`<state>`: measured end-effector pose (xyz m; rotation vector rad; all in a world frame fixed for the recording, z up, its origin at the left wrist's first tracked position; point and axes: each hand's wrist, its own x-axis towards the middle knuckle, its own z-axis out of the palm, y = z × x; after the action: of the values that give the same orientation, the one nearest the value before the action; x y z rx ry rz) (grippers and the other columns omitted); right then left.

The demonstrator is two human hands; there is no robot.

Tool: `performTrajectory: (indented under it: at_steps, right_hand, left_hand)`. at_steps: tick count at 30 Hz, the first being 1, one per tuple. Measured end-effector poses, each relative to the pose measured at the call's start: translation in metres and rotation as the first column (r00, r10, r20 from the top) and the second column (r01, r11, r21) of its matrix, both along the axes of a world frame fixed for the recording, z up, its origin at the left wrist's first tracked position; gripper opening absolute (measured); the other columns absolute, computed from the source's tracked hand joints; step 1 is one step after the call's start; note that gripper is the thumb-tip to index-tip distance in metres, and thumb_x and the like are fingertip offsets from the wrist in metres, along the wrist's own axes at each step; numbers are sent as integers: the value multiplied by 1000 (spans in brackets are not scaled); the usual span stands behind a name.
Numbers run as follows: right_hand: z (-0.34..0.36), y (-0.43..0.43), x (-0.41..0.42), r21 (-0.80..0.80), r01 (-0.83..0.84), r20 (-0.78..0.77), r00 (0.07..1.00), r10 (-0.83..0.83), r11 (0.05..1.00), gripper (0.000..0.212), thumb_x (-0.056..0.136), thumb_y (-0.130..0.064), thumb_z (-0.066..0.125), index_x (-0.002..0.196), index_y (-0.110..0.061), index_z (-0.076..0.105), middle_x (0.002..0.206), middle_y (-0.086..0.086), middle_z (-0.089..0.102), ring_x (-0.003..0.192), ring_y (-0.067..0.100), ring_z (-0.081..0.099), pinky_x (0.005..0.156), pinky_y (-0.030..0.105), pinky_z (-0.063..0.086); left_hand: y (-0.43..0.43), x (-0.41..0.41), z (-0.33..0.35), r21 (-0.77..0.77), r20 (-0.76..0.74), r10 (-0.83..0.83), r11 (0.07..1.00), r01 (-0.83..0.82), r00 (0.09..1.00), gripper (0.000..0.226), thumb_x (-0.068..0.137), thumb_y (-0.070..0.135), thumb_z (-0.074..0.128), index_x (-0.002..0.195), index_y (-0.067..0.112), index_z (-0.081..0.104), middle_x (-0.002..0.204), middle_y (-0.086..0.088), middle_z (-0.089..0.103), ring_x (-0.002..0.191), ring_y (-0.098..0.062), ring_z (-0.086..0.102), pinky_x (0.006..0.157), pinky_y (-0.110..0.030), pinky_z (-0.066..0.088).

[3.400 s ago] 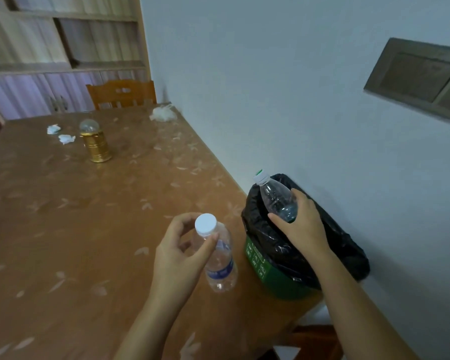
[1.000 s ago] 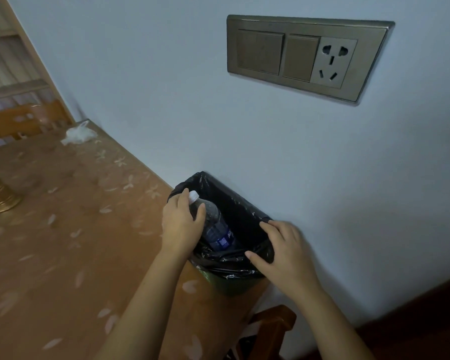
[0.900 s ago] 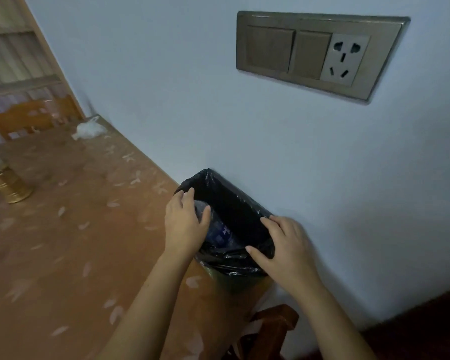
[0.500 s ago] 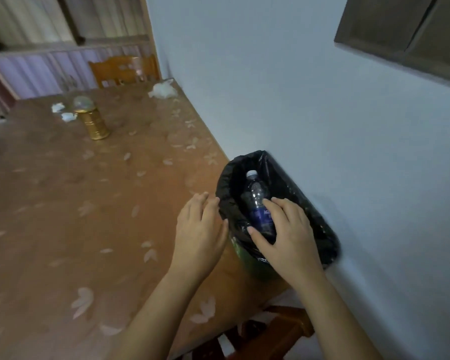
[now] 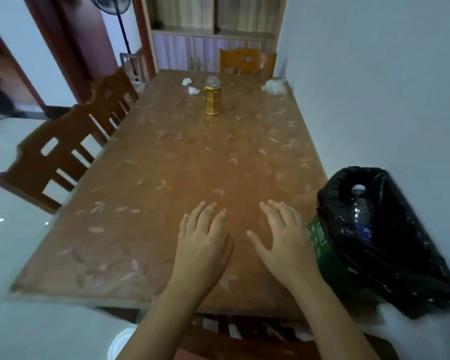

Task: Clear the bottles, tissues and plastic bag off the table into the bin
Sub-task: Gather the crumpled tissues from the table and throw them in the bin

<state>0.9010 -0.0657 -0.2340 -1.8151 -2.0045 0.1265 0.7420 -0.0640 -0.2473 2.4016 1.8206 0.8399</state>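
Left hand (image 5: pixel 203 242) and right hand (image 5: pixel 283 240) released, empty. Bin (image 5: pixel 320 242) perches at the surface's (image 5: pixel 192 165) near right corner; reaching toward far-edge tissues (image 5: pixel 193 91) risks an elbow toppling it.

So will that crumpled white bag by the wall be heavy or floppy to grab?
Probably floppy: the plastic bag lies in a crumpled, shapeless heap, so it should squash when gripped. Likely very light too; it looks thin and whitish-clear, though blurred. A push would probably slide it along the smooth table.
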Motion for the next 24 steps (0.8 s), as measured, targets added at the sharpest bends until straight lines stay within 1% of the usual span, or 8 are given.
performTrajectory:
  at_steps: [4,5,8,12,16,19,21,24]
  right_hand:
    - [2,-10,-70,-49,-140,3,990,141,989,55,89,-48,44,135,-20,37,142,2,39,134,21,24,109,45,21]
    - [1,-14,-90,-46,-167,10,986,168,985,55,89,-49,42,135,-20,38,141,2,40,134,22,26,109,44,21]
    - [-2,-31,-158,-5,-231,9,973,231,973,57,83,-49,35,127,-15,49,131,7,52,126,28,40,102,50,30]
    - [-8,-56,-252,26,-329,18,944,329,944,54,81,-46,37,120,-14,55,123,9,58,120,30,47,98,53,32]
    - [-14,-80,-339,13,-446,2,895,446,895,52,81,-46,39,119,-14,56,122,9,59,118,31,49,97,53,33]
    - [-18,-94,-391,-5,-545,-8,838,545,838,53,82,-45,37,122,-15,54,126,9,57,122,31,46,100,50,25]
    - [-19,-99,-421,-17,-592,-6,806,592,805,52,83,-46,37,122,-16,54,127,9,56,123,31,44,101,49,23]
    - [-21,-99,-463,-33,-648,2,761,649,761,48,83,-42,45,123,-17,53,129,8,55,124,30,43,102,48,22]
  left_hand:
    - [-28,-68,-6,2,27,115,993,-115,993,42,82,29,41,110,6,63,115,-16,64,114,-36,55,91,-57,42]
    - [-36,-87,-8,4,29,145,989,-145,989,43,82,30,41,110,6,63,115,-16,64,114,-36,55,91,-57,41]
    - [-66,-151,-16,27,53,212,976,-214,976,41,82,28,43,109,5,63,114,-17,64,113,-37,55,90,-59,45]
    - [-104,-238,-22,92,76,320,941,-326,945,36,81,23,47,106,4,63,111,-19,65,111,-39,56,84,-57,47]
    - [-148,-316,-25,113,62,442,888,-446,895,35,81,23,49,106,4,63,112,-18,65,111,-38,56,86,-53,47]
    - [-173,-364,-26,106,53,547,829,-549,835,37,85,27,45,106,3,63,111,-18,65,110,-39,56,86,-53,46]
    - [-186,-390,-28,98,50,603,791,-604,797,36,85,27,45,107,4,62,112,-18,64,111,-40,56,86,-54,45]
    - [-194,-424,-33,83,59,666,739,-668,744,37,84,26,45,107,4,62,113,-18,64,111,-40,55,86,-56,45]
